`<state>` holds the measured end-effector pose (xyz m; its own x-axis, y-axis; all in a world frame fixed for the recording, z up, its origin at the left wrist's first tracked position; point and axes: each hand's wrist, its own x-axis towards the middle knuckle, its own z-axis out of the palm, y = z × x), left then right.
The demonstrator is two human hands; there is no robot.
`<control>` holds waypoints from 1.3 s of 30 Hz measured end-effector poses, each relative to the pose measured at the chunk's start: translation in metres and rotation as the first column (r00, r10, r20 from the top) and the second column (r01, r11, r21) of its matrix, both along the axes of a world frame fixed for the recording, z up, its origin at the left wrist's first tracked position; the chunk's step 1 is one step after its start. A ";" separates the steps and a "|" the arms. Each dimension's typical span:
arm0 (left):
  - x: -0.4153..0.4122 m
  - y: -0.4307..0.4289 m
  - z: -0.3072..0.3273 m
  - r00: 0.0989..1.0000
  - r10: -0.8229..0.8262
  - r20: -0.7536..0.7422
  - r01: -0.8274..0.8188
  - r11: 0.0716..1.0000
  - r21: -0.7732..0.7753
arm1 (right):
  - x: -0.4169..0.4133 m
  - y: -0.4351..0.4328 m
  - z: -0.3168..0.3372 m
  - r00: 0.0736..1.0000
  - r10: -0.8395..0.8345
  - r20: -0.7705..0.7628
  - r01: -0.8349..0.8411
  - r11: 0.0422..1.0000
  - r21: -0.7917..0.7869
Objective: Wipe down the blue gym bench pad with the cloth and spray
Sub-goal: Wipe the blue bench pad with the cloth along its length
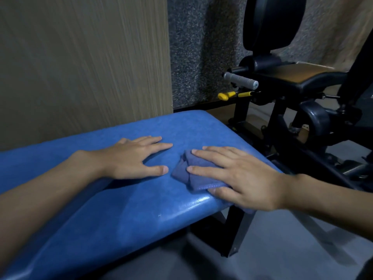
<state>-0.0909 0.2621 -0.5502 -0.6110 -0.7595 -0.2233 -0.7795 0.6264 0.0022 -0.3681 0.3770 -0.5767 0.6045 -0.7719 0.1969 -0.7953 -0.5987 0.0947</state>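
Wiping pad (pixel 125 199), right edge.
Right hand (pixel 238 178) flat on cloth (pixel 193 174); left hand (pixel 133 158) splayed, bracing. Best: even pressure, overlapping strokes.

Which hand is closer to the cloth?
Right. The right hand lies flat on top of the cloth; the left hand rests on the bench pad just beside it.

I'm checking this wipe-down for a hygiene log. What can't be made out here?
- Spray: none shows in the head view; out of frame or absent, cannot tell.
- Cloth: head view, mostly hidden under the right hand.
- Pad: head view, near end cut off by the left and bottom edges.
- Machine: head view, dark and cut off by the right edge.
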 end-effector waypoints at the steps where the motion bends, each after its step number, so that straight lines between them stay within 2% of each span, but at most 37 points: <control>1: 0.001 0.001 -0.002 1.000 0.005 -0.005 -0.005 1.000 -0.001 | -0.002 -0.009 0.001 0.999 -0.024 0.034 0.024 1.000 0.018; 4: 0.003 0.007 -0.009 0.998 0.035 -0.057 -0.036 0.999 -0.014 | -0.015 -0.056 0.001 0.971 -0.220 0.093 0.216 0.975 0.048; 7: 0.004 0.010 -0.009 0.995 0.076 -0.061 -0.078 0.997 -0.022 | -0.043 -0.113 -0.001 0.839 -0.504 0.204 0.460 0.858 0.227; 9: 0.006 0.010 -0.007 0.994 0.107 -0.034 -0.108 0.994 -0.022 | -0.052 -0.130 -0.007 0.782 -0.570 0.253 0.494 0.813 0.308; 11: 0.006 0.009 -0.008 0.994 0.106 -0.018 -0.106 0.994 -0.017 | -0.046 -0.118 -0.007 0.806 -0.554 0.209 0.501 0.826 0.258; 13: 0.007 0.008 -0.008 0.996 0.087 -0.016 -0.088 0.996 -0.019 | -0.030 -0.087 0.000 0.870 -0.477 0.123 0.459 0.876 0.150; 16: 0.010 0.004 -0.010 0.998 0.054 -0.014 -0.055 0.998 -0.025 | 0.004 -0.025 0.007 0.975 -0.220 0.035 0.218 0.974 0.054; 18: 0.015 0.001 -0.010 0.999 0.033 -0.017 -0.033 0.999 -0.034 | 0.017 0.004 0.004 0.999 -0.040 0.021 0.040 0.999 0.030; 20: 0.019 -0.002 -0.011 1.000 0.015 -0.017 -0.015 0.999 -0.049 | 0.018 0.010 0.002 0.999 0.033 0.027 -0.034 0.999 0.037; 23: 0.018 -0.004 -0.011 1.000 0.002 -0.012 -0.003 0.997 -0.072 | 0.013 -0.014 0.004 0.992 -0.008 0.122 -0.001 0.997 0.080; 26: 0.018 -0.002 -0.012 1.000 0.000 -0.007 0.000 0.997 -0.075 | -0.002 -0.064 0.003 0.967 -0.206 0.148 0.196 0.978 0.077; 29: 0.020 0.002 -0.015 1.000 0.014 -0.018 -0.015 0.999 -0.052 | -0.025 -0.118 0.005 0.844 -0.503 0.184 0.471 0.861 0.194; 31: 0.020 0.003 -0.016 0.999 0.023 -0.022 -0.024 0.999 -0.046 | -0.033 -0.133 0.004 0.786 -0.584 0.203 0.520 0.802 0.295; 35: 0.020 0.003 -0.015 0.999 0.021 -0.035 -0.022 0.999 -0.034 | -0.017 -0.104 0.006 0.833 -0.526 0.173 0.485 0.844 0.231; 39: 0.021 0.002 -0.015 0.999 0.015 -0.043 -0.016 0.999 -0.029 | 0.020 -0.044 0.013 0.956 -0.293 0.005 0.290 0.951 0.111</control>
